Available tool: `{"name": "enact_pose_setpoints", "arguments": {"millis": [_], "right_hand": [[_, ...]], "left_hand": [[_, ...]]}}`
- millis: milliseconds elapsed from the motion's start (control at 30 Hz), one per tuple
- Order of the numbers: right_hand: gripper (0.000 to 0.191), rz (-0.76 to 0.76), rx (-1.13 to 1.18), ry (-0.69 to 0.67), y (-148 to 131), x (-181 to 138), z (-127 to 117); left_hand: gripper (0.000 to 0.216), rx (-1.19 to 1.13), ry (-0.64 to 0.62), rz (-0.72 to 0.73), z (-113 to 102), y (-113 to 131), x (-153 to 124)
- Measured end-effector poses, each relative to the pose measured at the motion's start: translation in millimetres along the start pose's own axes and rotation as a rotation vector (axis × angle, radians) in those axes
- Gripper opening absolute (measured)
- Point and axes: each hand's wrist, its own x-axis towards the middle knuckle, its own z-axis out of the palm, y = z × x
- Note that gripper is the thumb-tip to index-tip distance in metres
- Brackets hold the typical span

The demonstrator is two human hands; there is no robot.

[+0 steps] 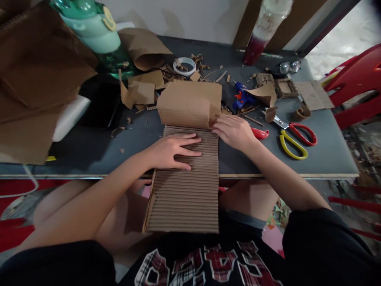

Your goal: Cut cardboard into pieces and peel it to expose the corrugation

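Observation:
A strip of corrugated cardboard (186, 194) with its ridges bare lies over the front edge of the grey table (324, 155) and hangs toward my lap. My left hand (172, 151) lies flat on the ridges, fingers stretched out. Its smooth paper layer (190, 104) is peeled up and curled back at the far end. My right hand (233, 131) is closed on the right corner of that peeled layer, fingers pinched at its edge.
Red-and-yellow scissors (294, 139) and a red-handled tool (259, 133) lie right of my hand. A blue glue gun (242, 99), a tape roll (184, 66), cardboard scraps (139, 93) and a green bottle (98, 31) sit further back. Large brown cardboard sheets (32, 83) fill the left.

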Motion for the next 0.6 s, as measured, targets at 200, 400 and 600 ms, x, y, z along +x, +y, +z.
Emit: {"name": "enact_pose_setpoints", "arguments": {"millis": [200, 400, 600], "right_hand": [[0.028, 0.041, 0.144, -0.016, 5, 0, 6], [0.036, -0.023, -0.034, -0.03, -5, 2, 4], [0.041, -0.031, -0.204, -0.043, -12, 8, 7]], "left_hand": [[0.047, 0.003, 0.009, 0.002, 1, 2, 0], [0.048, -0.023, 0.001, -0.039, 0, 4, 1], [0.048, -0.034, -0.001, -0.069, 0, 5, 1]]}}
